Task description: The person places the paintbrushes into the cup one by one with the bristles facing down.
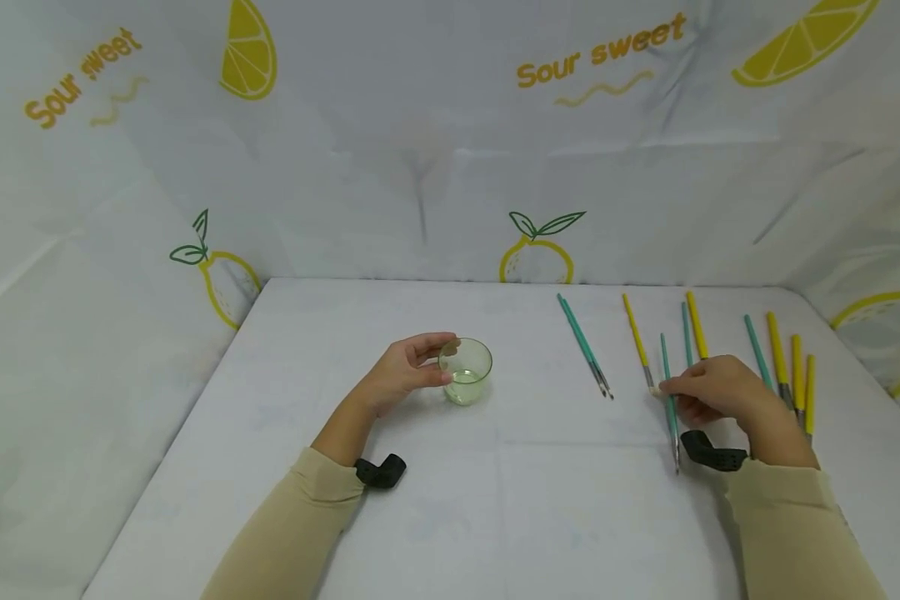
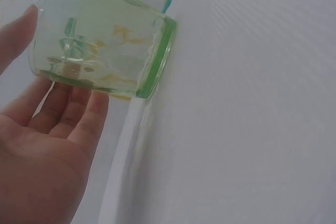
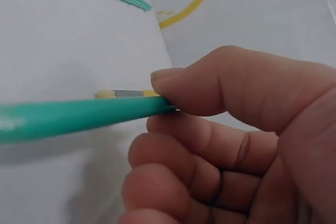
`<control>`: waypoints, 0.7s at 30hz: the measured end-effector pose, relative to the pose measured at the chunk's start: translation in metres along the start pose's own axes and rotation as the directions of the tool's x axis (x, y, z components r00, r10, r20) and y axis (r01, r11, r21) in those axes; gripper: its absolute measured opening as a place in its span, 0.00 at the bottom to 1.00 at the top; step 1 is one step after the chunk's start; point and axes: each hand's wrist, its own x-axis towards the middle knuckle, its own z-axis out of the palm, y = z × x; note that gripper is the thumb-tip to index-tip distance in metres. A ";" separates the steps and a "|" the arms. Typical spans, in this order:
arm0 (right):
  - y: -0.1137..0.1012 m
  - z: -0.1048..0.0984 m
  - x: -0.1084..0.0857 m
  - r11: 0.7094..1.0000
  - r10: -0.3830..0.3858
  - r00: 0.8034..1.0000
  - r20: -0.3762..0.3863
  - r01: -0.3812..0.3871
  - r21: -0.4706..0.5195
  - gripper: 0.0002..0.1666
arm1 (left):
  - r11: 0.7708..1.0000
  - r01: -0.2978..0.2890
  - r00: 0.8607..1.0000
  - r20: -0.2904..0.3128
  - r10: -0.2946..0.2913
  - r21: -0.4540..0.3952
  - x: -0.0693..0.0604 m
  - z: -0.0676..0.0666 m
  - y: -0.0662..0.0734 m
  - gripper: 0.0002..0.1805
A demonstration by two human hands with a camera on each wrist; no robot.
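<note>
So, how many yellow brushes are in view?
5: one yellow brush left of the right hand, another beyond it, three to its right. The hand may hide others.

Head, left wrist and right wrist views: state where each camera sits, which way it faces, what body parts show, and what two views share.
Head: head-worn, facing forward and down at the table; left hand, right hand, sleeves show.
Left wrist: on that wrist, facing the green-tinted cup; left hand shows.
Right wrist: on that wrist, facing the teal brush; right hand shows, pinching it.
Head and left wrist share the cup.
</note>
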 end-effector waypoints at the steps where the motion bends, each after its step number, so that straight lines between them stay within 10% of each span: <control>1: 0.000 -0.001 -0.001 1.000 -0.003 1.000 -0.005 0.003 0.003 0.23 | 1.000 -0.004 1.000 0.001 0.004 -0.001 0.000 0.000 0.000 0.34; 21: -0.023 -0.008 -0.015 0.997 -0.072 0.996 -0.045 0.073 0.008 0.28 | 0.986 -0.027 0.997 -0.073 0.016 -0.162 0.003 0.004 -0.003 0.21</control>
